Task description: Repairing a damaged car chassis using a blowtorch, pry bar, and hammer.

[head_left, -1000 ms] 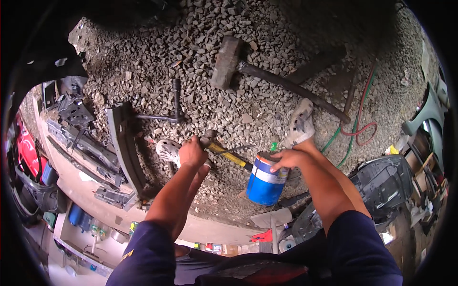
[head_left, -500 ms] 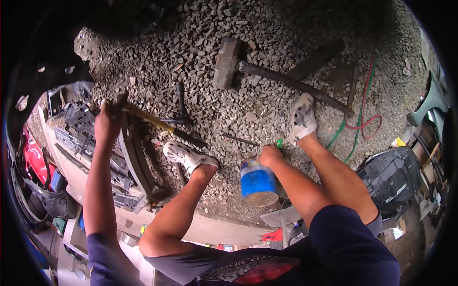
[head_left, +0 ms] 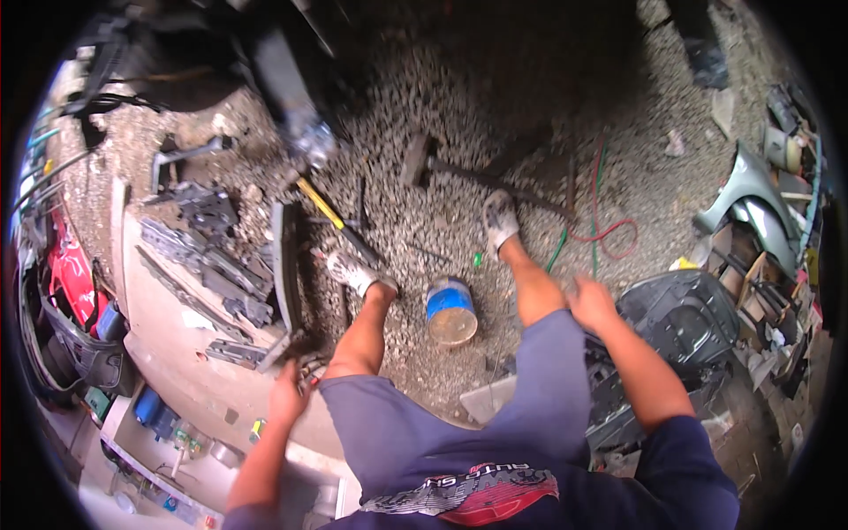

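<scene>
My left hand is beside my left knee, fingers loosely apart with nothing visible in them. By my right knee, my right hand is bent at the fingers, slightly smeared, with nothing visible in it. A hammer with a yellow and black handle lies on the gravel, its grip end near my left shoe. Between my feet is a blue can, its flat dull end facing me. A long-handled sledgehammer lies farther off, its handle reaching my right shoe.
Car body parts and a curved metal bar lie at the left. Red and green hoses run across the gravel at the right. A black plastic panel and a grey-green fender are at the right. Dark blurred shapes hide the top.
My left hand has let go of the hammer and drawn back to my left knee. My right hand has left the blue can for my right knee. The view has shifted.
</scene>
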Available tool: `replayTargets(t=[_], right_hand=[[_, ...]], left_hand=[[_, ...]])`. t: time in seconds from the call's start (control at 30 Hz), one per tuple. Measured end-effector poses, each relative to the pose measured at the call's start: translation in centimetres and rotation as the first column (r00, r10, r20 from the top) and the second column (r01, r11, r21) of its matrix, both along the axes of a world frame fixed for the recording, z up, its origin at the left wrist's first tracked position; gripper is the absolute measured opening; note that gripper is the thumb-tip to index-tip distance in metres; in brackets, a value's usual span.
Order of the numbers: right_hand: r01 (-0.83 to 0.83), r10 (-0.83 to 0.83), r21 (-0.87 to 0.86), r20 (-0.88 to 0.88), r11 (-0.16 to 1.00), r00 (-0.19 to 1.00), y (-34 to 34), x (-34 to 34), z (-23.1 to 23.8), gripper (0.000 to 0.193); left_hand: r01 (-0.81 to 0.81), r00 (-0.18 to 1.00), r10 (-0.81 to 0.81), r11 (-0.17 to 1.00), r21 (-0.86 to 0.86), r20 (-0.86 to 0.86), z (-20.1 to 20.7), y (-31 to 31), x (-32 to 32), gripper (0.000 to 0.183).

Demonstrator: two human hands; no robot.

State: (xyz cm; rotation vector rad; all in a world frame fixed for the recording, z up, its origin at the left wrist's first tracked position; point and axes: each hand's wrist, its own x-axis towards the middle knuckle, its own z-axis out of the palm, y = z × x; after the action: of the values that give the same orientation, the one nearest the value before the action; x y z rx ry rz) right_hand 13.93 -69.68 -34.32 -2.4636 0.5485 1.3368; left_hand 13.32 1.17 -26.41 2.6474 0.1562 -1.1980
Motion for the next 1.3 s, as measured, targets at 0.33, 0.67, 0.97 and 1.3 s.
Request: replayTargets(t=[0.33,0.67,0.97,1.3], right_hand=[[0.297,-0.061,0.526,-0.419,0.797,0.906,0.9,-18.5,37.3,0.033],[0.766,-0.592,0.582,-0.525,0.274,0.611,2.9,-12.1,40.1,0.050],[0.729,-0.509,0.626,-0.548,0.277,0.663,1.2,-8.6,38.3,0.058],[0.674,-0.349,0.644,-0.577,0.362,0.738,3.1,-3.8,43.3,0.062]], left_hand=[[-0.361,0.876,0.211,0.883,-0.300,-0.433,35.2,-7.3,-12.0,0.049],[-0.331,0.943,0.275,0.816,-0.473,-0.186,39.2,-6.9,-11.2,0.047],[-0.387,0.922,0.331,0.759,-0.524,-0.201,39.6,-4.8,-12.4,0.045],[-0.460,0.888,0.368,0.727,-0.510,-0.277,41.6,-3.4,-12.2,0.044]])
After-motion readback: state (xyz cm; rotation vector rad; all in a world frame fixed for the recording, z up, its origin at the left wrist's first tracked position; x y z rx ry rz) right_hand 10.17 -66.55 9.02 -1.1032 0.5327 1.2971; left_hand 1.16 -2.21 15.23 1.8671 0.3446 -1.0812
